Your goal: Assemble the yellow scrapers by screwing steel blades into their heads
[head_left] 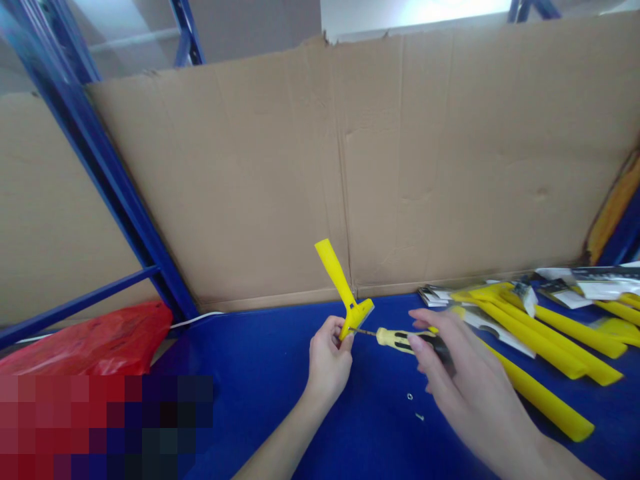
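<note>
Left hand [327, 357] gripping yellow scraper [345, 293], right hand [450, 373] gripping screwdriver [400, 337], near cardboard wall [350, 167].

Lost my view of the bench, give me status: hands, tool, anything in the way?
Left hand grips yellow scraper. Right hand holds screwdriver, tip at scraper head. Loose screws on blue table; yellow handles piled right.

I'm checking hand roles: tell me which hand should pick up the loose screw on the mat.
Probably the right hand: the screw lies just beside it, though it holds the screwdriver. The left hand grips the scraper.
</note>
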Available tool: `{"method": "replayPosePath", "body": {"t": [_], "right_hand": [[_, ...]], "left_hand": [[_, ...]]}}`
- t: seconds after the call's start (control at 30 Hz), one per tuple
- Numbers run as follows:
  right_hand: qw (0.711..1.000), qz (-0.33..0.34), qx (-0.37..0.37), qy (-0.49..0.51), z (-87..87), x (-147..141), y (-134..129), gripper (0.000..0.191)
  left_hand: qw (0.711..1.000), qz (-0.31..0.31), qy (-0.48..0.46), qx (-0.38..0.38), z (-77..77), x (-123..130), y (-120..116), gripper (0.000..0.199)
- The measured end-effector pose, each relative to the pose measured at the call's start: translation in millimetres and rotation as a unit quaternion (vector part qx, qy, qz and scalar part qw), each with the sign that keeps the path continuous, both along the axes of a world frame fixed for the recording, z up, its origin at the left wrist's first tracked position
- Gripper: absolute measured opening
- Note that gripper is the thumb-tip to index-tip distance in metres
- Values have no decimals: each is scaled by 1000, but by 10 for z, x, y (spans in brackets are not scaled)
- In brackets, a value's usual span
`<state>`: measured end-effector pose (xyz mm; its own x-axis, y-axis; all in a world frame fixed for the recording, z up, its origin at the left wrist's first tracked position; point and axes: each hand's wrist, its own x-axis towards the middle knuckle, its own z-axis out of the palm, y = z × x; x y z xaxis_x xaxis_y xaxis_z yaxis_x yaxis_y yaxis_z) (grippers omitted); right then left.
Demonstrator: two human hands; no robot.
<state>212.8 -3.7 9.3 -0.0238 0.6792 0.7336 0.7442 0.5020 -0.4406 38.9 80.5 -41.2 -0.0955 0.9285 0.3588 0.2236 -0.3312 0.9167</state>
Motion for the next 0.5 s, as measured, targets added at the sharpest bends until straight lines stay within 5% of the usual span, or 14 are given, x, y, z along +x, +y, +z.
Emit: {"method": "replayPosePath", "body": {"t": [0.1, 0.27, 0.4, 0.5], "right_hand": [[998, 20, 2, -52, 0, -8, -9, 38], [993, 23, -25, -110, -19, -9, 14, 21], [994, 1, -4, -106, 7, 6, 21, 41], [996, 26, -25, -86, 40, 23, 30, 25]], "left_hand": [[1000, 8, -16, -10, 17, -12, 5, 7], [997, 19, -58, -39, 96, -23, -7, 8], [997, 17, -60, -47, 99, -14, -23, 9], [998, 11, -45, -33, 70, -9, -21, 9]]}}
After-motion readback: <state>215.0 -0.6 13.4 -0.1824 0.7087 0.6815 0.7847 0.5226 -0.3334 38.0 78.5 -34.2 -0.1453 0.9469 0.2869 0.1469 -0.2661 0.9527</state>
